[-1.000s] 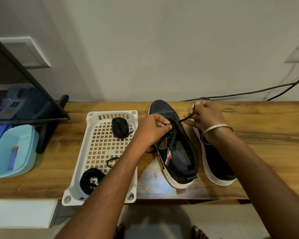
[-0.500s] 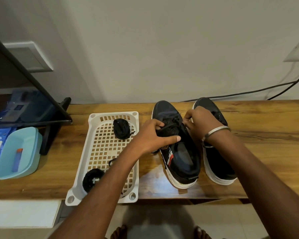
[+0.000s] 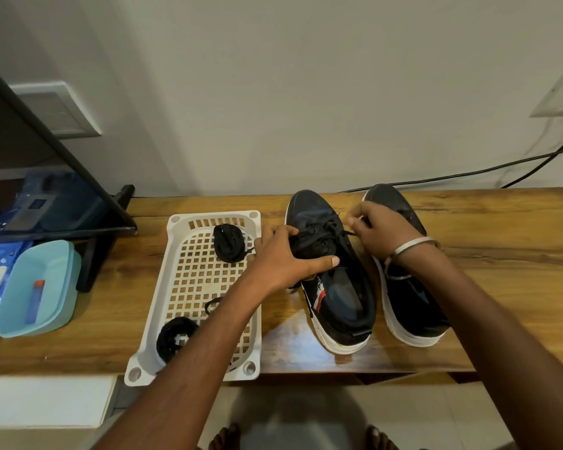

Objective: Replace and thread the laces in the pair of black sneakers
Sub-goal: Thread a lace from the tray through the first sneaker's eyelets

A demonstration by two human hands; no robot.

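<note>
Two black sneakers with white soles stand side by side on the wooden table (image 3: 501, 241), toes pointing at the wall. My left hand (image 3: 286, 258) grips the left sneaker (image 3: 335, 287) across its laced part, thumb lying over the tongue. My right hand (image 3: 381, 228) pinches the black lace (image 3: 345, 234) at the sneaker's right eyelets. It lies over the right sneaker (image 3: 413, 300), whose front part is partly hidden by that hand and wrist. A metal bangle sits on my right wrist.
A white perforated tray (image 3: 192, 287) left of the sneakers holds two coiled black laces (image 3: 229, 242) (image 3: 175, 336). A light blue box (image 3: 36, 287) and a dark screen stand are at the far left. Black cables run along the wall at the right.
My right hand has drawn back in toward the left sneaker's eyelets after pulling the lace out to the right. My left hand has spread its thumb across the tongue.
</note>
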